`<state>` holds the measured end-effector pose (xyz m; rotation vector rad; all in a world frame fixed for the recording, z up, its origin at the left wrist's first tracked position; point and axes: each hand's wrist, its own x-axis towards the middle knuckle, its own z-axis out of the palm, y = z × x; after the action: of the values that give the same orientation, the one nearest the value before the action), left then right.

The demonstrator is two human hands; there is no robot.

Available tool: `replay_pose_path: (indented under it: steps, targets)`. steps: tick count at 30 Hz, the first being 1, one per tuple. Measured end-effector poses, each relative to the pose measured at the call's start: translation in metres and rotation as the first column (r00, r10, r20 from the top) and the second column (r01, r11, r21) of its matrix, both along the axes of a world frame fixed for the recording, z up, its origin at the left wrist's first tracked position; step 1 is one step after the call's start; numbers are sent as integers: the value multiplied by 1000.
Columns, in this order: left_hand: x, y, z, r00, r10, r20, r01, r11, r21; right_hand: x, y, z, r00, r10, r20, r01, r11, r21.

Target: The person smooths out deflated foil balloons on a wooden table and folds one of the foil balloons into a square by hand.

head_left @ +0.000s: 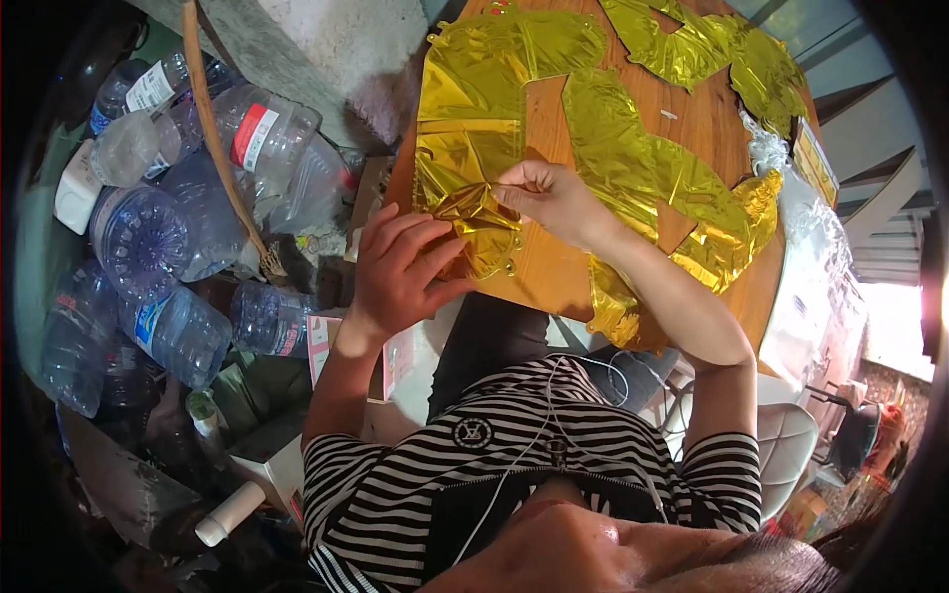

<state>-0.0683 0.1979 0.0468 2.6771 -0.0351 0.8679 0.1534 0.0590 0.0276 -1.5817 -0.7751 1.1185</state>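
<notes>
Person's head [613,558], wooden table [545,138] beneath gold foil [473,89], bottles [148,242] beside wall [321,64]

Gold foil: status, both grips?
Right grip pinching gold foil; left grip at its near end, contact unclear. Foil creased, partly on wooden table. Nearest clutter: other foil pieces alongside.

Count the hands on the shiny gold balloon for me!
2: the left hand at the lower left of the gold foil balloon, and the right hand pinching its crumpled part. No other hands show.
</notes>
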Motion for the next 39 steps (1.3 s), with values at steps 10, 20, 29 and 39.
replay_pose_path:
  steps: [10, 20, 29, 39]
  targets:
    - [-3, 4, -31, 984, -107, -143, 71, 969, -238, -3, 1, 30, 712, -44, 701, -291, 890, 351]
    - [6, 0, -7, 976, -93, -199, -41, 812, -582, 3, -3, 40, 664, -84, 743, -359, 836, 415]
    - [27, 4, -17, 995, 93, 24, -82, 954, -288, -3, -6, 49, 581, -53, 812, -329, 897, 295]
    - [37, 3, -30, 980, 161, 114, -64, 804, -591, -6, 1, 58, 579, -29, 815, -331, 905, 268]
